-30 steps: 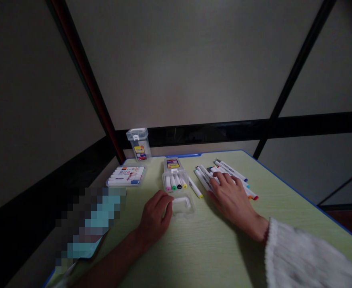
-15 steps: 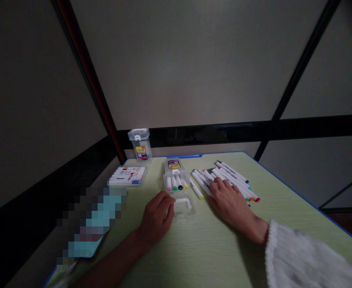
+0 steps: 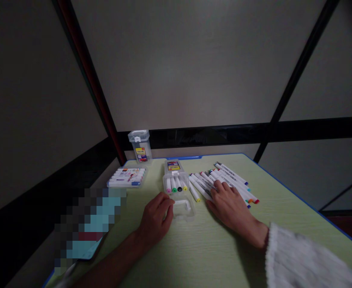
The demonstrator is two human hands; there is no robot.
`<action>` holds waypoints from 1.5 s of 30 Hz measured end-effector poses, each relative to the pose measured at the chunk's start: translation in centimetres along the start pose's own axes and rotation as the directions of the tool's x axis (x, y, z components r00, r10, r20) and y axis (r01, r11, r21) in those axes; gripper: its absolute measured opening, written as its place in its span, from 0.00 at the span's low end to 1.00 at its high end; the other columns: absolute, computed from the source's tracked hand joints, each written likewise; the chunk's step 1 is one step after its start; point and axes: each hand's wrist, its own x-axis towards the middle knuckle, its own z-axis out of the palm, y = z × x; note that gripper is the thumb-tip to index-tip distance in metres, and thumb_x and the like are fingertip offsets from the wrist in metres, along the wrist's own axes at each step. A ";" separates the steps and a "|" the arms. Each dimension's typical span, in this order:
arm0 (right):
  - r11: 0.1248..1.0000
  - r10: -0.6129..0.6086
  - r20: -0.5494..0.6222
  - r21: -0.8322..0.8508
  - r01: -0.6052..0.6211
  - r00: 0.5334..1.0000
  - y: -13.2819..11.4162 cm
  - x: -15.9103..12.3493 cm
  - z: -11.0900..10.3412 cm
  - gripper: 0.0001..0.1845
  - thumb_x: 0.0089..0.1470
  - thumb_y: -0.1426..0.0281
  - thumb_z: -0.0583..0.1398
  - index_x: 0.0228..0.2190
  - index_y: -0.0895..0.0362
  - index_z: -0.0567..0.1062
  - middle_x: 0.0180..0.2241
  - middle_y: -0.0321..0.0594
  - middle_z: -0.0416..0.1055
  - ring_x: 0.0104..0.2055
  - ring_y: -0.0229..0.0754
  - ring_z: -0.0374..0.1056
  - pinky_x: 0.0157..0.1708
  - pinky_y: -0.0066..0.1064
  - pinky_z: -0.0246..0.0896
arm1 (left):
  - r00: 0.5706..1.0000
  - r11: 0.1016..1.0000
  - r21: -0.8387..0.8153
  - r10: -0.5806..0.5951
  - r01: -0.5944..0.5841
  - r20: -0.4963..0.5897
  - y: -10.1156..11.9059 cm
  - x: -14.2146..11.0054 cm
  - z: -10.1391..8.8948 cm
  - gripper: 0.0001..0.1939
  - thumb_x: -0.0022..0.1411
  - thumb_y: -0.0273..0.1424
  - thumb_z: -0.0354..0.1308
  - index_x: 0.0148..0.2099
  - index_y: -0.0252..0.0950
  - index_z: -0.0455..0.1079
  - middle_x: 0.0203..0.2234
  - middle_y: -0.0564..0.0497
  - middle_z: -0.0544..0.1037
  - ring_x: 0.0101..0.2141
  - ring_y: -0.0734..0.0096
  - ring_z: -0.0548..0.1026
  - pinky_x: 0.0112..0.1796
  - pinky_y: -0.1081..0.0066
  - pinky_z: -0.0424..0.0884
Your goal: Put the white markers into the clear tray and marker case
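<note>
A clear plastic marker case (image 3: pixel 176 175) lies on its back with its lid (image 3: pixel 184 218) folded toward me. Inside it show several white markers with pink, green, black and yellow ends. My left hand (image 3: pixel 156 216) is closed at the lid's left edge, fingertips pinched on it. My right hand (image 3: pixel 228 206) lies palm down over the near part of a spread of loose white markers (image 3: pixel 231 176), fingers a little bent and apart, touching them. Between case and spread rests a yellow-ended marker (image 3: pixel 194 191).
A lidded clear container (image 3: pixel 141 146) stands at the back left. In front of it lies a flat pack of markers (image 3: pixel 127 177). A pixelated light-blue object (image 3: pixel 98 224) is at the left edge of the table (image 3: pixel 188 256). A panelled wall (image 3: pixel 188 72) rises behind.
My right hand has shifted slightly down, and the markers by its fingers have slid a little left and nearer, including the yellow-ended one. My left hand stays at the lid.
</note>
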 end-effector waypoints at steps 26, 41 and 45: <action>0.995 -0.013 0.003 0.100 0.012 1.000 -1.2 -0.5 0.0 0.10 0.52 0.69 0.52 0.28 0.61 0.71 0.38 0.50 0.63 0.41 0.49 0.59 0.36 0.37 0.56 | 1.000 1.000 0.002 0.012 -0.012 0.007 0.1 0.1 -0.1 0.08 0.58 0.22 0.46 0.32 0.33 0.66 0.26 0.50 0.67 0.28 0.73 0.67 0.30 0.74 0.67; 0.998 0.003 -0.062 0.068 0.001 0.998 -1.3 -0.2 -0.5 0.11 0.53 0.69 0.50 0.29 0.60 0.71 0.33 0.47 0.66 0.38 0.51 0.60 0.36 0.40 0.49 | 1.000 0.999 -0.026 0.025 -0.025 -0.012 -0.1 -0.1 0.2 0.07 0.57 0.21 0.48 0.33 0.33 0.65 0.27 0.50 0.66 0.29 0.74 0.67 0.30 0.75 0.67; 0.999 0.010 -0.107 0.054 -0.004 0.994 -1.2 -0.1 -0.8 0.10 0.53 0.70 0.49 0.29 0.59 0.69 0.31 0.45 0.67 0.36 0.50 0.62 0.35 0.39 0.47 | 1.000 0.999 -0.031 0.020 -0.020 -0.006 -0.1 -0.2 0.1 0.06 0.57 0.21 0.48 0.34 0.33 0.65 0.27 0.50 0.66 0.29 0.74 0.67 0.31 0.74 0.66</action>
